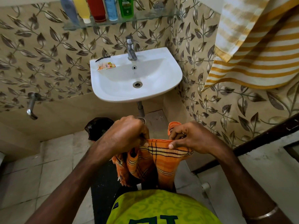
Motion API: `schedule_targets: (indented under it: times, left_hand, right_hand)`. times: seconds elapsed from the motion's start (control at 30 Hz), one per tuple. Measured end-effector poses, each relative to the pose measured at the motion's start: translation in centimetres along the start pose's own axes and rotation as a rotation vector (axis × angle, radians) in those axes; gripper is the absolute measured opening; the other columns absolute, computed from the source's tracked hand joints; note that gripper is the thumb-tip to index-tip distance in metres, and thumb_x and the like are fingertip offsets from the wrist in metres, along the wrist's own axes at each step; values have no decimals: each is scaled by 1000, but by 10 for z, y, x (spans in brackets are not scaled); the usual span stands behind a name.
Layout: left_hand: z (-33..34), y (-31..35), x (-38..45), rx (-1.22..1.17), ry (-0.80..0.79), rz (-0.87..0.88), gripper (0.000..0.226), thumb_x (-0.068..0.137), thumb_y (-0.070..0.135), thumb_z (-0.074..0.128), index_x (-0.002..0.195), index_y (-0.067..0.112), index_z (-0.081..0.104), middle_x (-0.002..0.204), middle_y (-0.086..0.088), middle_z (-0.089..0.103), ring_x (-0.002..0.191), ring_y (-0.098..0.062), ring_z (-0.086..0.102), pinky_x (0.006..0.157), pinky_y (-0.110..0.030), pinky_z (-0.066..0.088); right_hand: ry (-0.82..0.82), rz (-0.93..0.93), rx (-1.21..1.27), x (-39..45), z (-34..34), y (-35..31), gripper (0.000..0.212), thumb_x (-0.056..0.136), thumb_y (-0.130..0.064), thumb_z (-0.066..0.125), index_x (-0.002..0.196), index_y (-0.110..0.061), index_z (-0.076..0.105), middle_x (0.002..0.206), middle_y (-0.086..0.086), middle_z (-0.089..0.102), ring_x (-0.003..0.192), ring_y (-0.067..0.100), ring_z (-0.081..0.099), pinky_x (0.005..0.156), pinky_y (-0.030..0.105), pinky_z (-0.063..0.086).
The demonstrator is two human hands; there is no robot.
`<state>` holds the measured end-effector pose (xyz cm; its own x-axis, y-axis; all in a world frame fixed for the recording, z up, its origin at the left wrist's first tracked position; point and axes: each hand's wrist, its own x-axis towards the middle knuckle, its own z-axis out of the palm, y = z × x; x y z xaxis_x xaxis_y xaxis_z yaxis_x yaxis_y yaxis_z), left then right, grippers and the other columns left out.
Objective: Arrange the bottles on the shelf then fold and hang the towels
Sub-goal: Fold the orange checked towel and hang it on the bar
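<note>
An orange checked towel [161, 160] hangs in front of my body below the sink. My left hand [127, 133] grips its upper edge on the left, and my right hand [189, 138] pinches the same edge on the right, thumb on top. The cloth droops in folds between and beneath both hands. Several bottles [97, 8] stand in a row on the glass shelf [155, 16] above the sink. A yellow and white striped towel [252, 49] hangs at the upper right.
A white wall sink [169, 81] with a tap [131, 49] is straight ahead; a black comb [102, 59] and small sachets [106, 66] lie on its left rim. A wall spout [31, 105] sticks out at the left. A dark bin [98, 126] stands on the floor.
</note>
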<state>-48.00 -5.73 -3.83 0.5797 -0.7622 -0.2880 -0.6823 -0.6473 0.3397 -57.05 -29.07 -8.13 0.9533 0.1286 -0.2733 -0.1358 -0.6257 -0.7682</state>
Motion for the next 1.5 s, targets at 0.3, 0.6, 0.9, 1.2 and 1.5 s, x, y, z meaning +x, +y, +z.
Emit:
schedule_targets:
  times: [0.3,0.6,0.9,1.2,1.5]
  left_hand:
    - [8,21,7,91,-78,29,74,85,38,74,149,37,38,137,7,61,117,-14,63,87,-25,47]
    - [15,24,13,33,4,92,19,90,35,69,109,29,72,99,12,75,91,-3,69,78,-28,59]
    - [7,13,8,-11,-4,45,21,86,38,73,106,32,75,100,14,74,94,-4,68,80,-31,59]
    - [3,6,6,5,-19,-24,18,87,35,74,104,30,76,96,14,74,91,-4,68,79,-32,59]
    - [13,34,10,12,-68,10,92,70,71,68,149,32,40,117,2,72,110,-13,67,93,-35,53]
  right_hand:
    - [31,-93,-35,2,7,-14,11,79,-27,84,88,-25,79,86,-11,76,82,-4,71,69,20,60]
    - [-76,-7,-53,0,1,-8,25,78,-32,83,101,-24,77,95,-11,76,86,-2,71,72,22,61]
    - [-82,99,-92,-3,-9,5,20,81,-28,80,100,-27,74,99,-10,76,86,1,72,69,21,61]
    - [61,38,-173,-8,-7,-13,12,78,-28,83,84,-33,74,85,-12,74,78,-3,69,69,20,57]
    - [105,-28,-275,-10,-2,-31,10,81,-31,80,90,-30,76,79,-20,66,80,-4,65,72,24,58]
